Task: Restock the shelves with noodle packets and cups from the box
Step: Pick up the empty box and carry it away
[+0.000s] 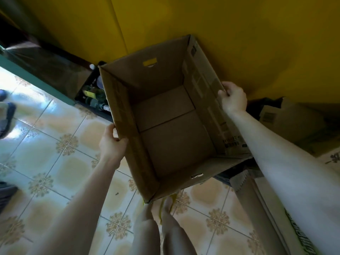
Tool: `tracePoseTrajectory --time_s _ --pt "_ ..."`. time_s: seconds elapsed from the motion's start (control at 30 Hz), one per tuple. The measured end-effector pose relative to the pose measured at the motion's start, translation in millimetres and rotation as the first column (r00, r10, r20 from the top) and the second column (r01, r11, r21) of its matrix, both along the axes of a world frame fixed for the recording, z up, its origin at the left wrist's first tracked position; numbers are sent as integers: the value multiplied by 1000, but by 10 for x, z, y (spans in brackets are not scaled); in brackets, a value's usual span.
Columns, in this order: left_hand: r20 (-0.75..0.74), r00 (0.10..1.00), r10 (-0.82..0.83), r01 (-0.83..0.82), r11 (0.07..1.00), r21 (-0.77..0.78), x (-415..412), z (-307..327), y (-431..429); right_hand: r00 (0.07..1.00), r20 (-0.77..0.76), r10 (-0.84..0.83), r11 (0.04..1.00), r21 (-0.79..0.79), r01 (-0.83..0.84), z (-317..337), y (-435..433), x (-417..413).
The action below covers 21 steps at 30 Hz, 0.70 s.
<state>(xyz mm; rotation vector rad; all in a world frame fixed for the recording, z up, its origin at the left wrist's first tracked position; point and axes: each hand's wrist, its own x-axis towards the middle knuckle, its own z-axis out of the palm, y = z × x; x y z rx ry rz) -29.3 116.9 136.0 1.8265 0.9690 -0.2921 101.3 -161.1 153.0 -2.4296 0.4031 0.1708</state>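
The cardboard box (165, 126) is open at the top and held above the tiled floor (46, 144), in front of a yellow wall (239, 43). Only its bare bottom shows inside. The left hand (112, 142) grips the left edge with curled fingers. The right hand (233, 97) grips the right edge the same way. A dark crate with bottles (93, 96) stands behind the box on the left.

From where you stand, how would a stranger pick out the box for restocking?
Find the yellow wall; before it, over the tiled floor, an open cardboard box is gripped by the left hand and right hand. Unlike the shadowed carton at its right, it is held up, empty, with handle slots.
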Motion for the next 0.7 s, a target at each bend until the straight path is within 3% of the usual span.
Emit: tracePoseTrajectory --time_s 0.37,0.7 --pt "-93 994 59 -74 985 -157 4 -297 -343 993 -31 117 988 -98 -119 -298 -142 289" --pt "-136 979 149 -175 963 -205 17 -690 -620 968 -138 212 965 -126 -229 -652 -146 599"
